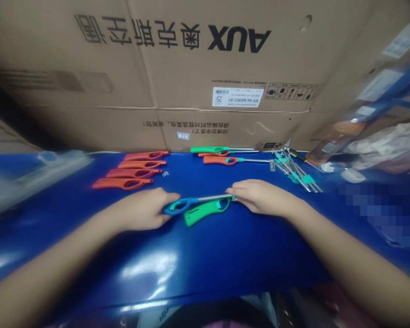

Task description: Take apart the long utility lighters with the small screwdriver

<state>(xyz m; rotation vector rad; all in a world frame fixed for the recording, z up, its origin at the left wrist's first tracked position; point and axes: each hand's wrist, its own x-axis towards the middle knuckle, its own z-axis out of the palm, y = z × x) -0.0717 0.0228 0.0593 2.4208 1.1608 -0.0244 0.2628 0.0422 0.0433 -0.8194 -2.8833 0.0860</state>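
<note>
My left hand [150, 207] is closed around the handle of a blue stick lighter [179, 206], whose metal tube points right. Below that tube is a green stick lighter [205, 212] with a turquoise trigger, tilted up to the right. My right hand [256, 196] is pinched where the tube's tip and the green lighter's front end meet; which of the two it grips is hidden by the fingers. Beyond my hands lie another green lighter [208, 149] and an orange lighter [222, 160], both with metal tubes, with another orange one partly hidden between them.
Several red-orange lighter handles [131, 173] without tubes lie in a column at left. A bundle of metal tubes [297, 173] with turquoise parts lies at right on the blue table [225, 259]. A large cardboard box [177, 82] stands behind. An orange-tinted bottle [335, 141] lies far right.
</note>
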